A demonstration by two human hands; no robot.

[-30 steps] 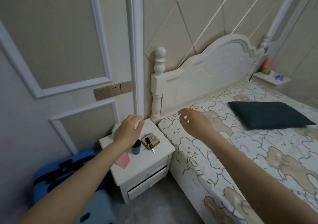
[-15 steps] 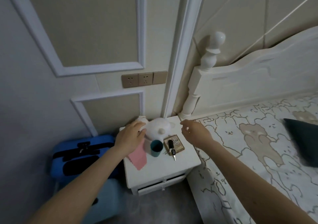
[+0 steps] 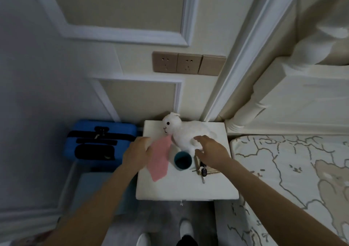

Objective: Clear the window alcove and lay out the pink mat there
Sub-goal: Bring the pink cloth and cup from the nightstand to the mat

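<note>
I had both hands over the small white bedside table point(image 3: 187, 187), which stood between the blue suitcase point(image 3: 100, 139) and the bed point(image 3: 294, 170). My left hand point(image 3: 137, 154) was at the table's left edge with a pink sheet point(image 3: 159, 159) hanging from it; the fingers were curled around the sheet's upper corner, though blur hid exactly how they pinched it. I judged this pink piece to be tied to the plush toy point(image 3: 186, 133), since its top corner met the toy's neck like a scarf, so it may not be the pink mat of the task at all. No window alcove showed in the head view.

My right hand point(image 3: 211, 152) reached in from the bed side, fingers spread wide and empty, the fingertips touching the toy's rump. That placing made sense for steadying or lifting the toy while the left hand dealt with the cloth.

The pink sheet ran long from upper right to lower left, its free corner pointing down toward me. The toy lay along the table's back edge, head to the left, facing me. A teal cup point(image 3: 182, 160) stood upright just in front of it, and a key point(image 3: 203, 173) lay on a small booklet point(image 3: 209, 171) beside the cup.
</note>
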